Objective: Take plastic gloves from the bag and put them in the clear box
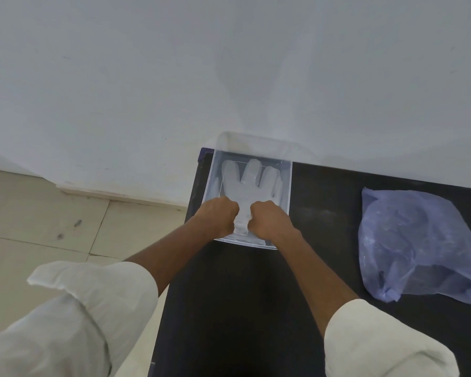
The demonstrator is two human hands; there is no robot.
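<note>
Gloves [249, 183] under curled fingers [230, 210] of both hands, inside clear box [288, 186]

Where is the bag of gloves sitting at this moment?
In the head view the bluish plastic bag lies on the black table at the right edge, well right of the clear box and apart from both hands.

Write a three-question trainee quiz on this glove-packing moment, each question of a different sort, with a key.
1. True or false: both hands are inside the clear box.
2. Where does the bluish bag lie relative to the box? A) to its left B) to its right C) inside it
3. Fill in: the plastic glove has its finger ends pointing ____ the wall.

Key: 1 true: left hand and right hand are at the glove's cuff. 2 B. 3 toward.
</note>
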